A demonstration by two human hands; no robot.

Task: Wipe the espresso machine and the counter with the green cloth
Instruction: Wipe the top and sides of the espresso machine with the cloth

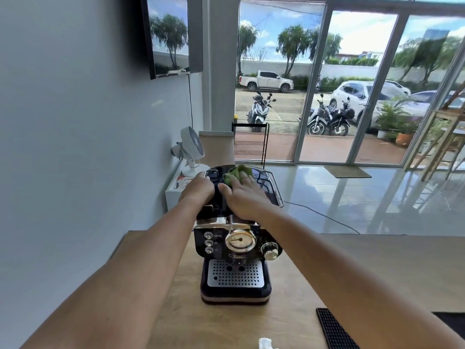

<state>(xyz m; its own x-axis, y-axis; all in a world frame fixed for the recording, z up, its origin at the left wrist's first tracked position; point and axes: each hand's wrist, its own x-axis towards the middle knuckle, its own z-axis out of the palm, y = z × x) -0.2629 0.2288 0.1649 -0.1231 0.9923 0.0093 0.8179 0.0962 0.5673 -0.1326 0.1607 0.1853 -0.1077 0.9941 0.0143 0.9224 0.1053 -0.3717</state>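
Both arms reach fwd to the espresso machine (235, 250), center of the wooden counter (352, 268). Right hand (242, 195) lies flat, fingers spread, pressing the green cloth (235, 173) onto the machine's top toward 12 o'clock. Left hand (198, 188) curls shut round the top's rim at 9 o'clock, prob. to steady the body vs the push. Counter looks not yet wiped. Black mat (334, 328) at 5 o'clock.
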